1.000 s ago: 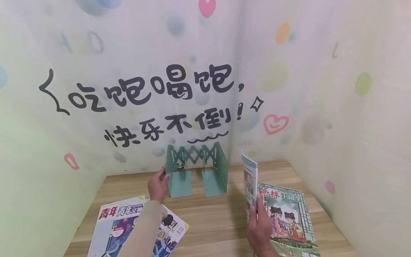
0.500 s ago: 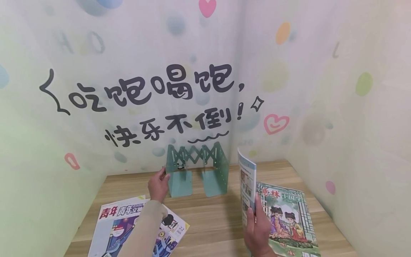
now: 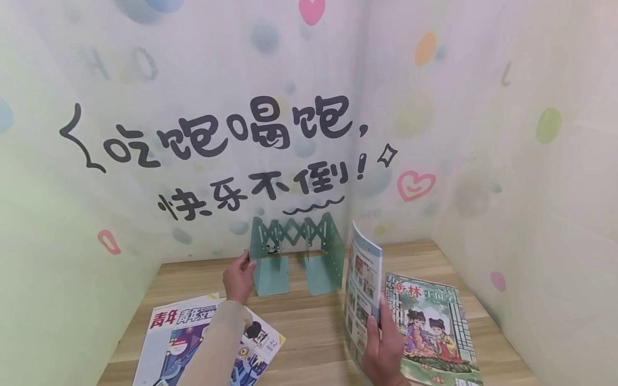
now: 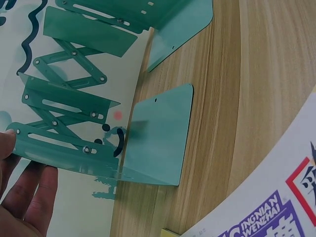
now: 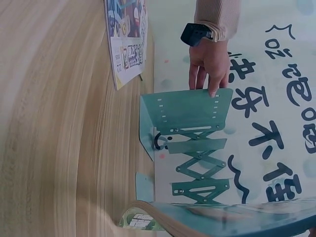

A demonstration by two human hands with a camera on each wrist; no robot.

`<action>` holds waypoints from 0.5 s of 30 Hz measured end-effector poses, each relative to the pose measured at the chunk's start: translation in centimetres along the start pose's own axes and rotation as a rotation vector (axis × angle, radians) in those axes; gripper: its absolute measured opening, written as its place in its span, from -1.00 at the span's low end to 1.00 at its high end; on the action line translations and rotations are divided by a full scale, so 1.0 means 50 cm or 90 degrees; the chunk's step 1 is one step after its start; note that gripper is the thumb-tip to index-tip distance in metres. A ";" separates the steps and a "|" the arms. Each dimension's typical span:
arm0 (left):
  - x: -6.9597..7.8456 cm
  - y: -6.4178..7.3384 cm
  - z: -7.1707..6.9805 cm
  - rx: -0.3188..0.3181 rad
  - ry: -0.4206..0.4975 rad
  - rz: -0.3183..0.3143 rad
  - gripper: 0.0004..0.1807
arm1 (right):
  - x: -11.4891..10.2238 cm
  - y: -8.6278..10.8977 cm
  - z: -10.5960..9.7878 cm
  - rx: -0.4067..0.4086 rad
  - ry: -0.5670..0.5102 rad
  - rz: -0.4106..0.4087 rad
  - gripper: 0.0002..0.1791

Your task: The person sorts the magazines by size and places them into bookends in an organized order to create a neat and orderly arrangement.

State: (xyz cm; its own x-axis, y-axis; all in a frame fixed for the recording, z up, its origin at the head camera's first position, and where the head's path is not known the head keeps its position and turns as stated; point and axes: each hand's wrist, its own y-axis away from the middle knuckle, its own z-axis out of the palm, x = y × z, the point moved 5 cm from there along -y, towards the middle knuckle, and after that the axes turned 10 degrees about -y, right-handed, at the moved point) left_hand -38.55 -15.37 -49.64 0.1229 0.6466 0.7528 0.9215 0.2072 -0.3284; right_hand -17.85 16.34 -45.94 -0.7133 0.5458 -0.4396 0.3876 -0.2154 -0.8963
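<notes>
A green expandable bookend (image 3: pixel 321 276) with crossed scissor links stands at the back of the table. My left hand (image 3: pixel 238 277) pinches the upper edge of its left end plate (image 4: pixel 64 160), thumb on one face and fingers on the other. In my right hand (image 3: pixel 384 343) I grip a thin magazine (image 3: pixel 364 289), held upright to the right of the bookend and apart from it. Its printed page side faces left, and its top curves slightly. The right wrist view shows the magazine's edge (image 5: pixel 237 224) close to the camera; my right fingers are mostly out of that view.
Another magazine (image 3: pixel 429 327) with two illustrated figures lies flat at the right. Overlapping magazines (image 3: pixel 156 338) lie at the left, partly under my left sleeve (image 3: pixel 217 343). A printed cloth wall (image 3: pixel 289 64) rises directly behind the wooden table (image 3: pixel 309 327).
My right hand has moved slightly left with the magazine, which has turned to show more of its printed side. The left hand and the bookend have stayed in place.
</notes>
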 end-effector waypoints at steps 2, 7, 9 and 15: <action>0.000 0.000 0.000 -0.002 0.000 0.000 -0.54 | -0.004 0.002 0.001 -0.002 -0.004 -0.002 -0.44; 0.000 0.001 0.000 -0.003 -0.002 -0.001 -0.53 | -0.016 0.001 0.006 -0.011 -0.027 -0.014 -0.47; 0.000 0.000 0.000 -0.003 0.000 -0.001 -0.53 | -0.020 0.000 0.008 -0.015 -0.036 -0.021 -0.47; -0.003 0.000 0.003 -0.007 0.007 -0.009 -0.53 | -0.018 0.000 0.016 -0.031 -0.043 -0.029 -0.50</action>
State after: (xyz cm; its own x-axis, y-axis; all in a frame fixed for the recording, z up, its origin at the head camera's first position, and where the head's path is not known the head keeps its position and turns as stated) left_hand -38.61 -15.34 -49.83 0.1134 0.6361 0.7632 0.9274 0.2078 -0.3110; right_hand -17.68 15.18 -45.58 -0.7683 0.4977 -0.4026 0.3807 -0.1505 -0.9124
